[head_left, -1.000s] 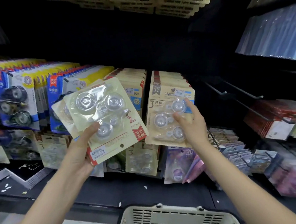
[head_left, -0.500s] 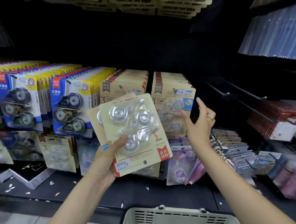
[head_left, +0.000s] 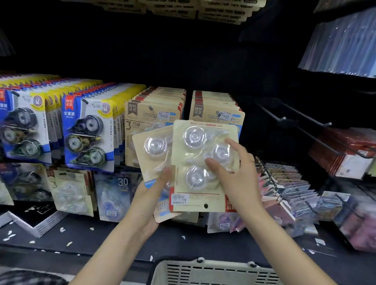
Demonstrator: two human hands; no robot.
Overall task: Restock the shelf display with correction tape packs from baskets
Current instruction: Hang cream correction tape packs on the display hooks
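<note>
My left hand point(head_left: 150, 203) holds a small stack of beige correction tape packs point(head_left: 154, 149) upside down in front of the shelf, thumb on their face. My right hand point(head_left: 233, 174) pinches the front pack point(head_left: 197, 168) of that stack, thumb and fingers on its clear blister. Behind them hang two rows of the same beige packs, the left row point(head_left: 155, 109) and the right row point(head_left: 216, 109). The cream plastic basket point(head_left: 214, 276) sits below my arms at the bottom edge.
Blue and yellow correction tape packs point(head_left: 84, 131) hang in rows to the left. Bare metal hooks point(head_left: 292, 121) stick out to the right of the beige rows. More stationery packs point(head_left: 283, 184) fill the lower right. More beige packs point(head_left: 217, 2) hang overhead.
My right hand left the hanging right row and came back onto the front pack of the stack. My left hand carried the stack rightward and lower.
</note>
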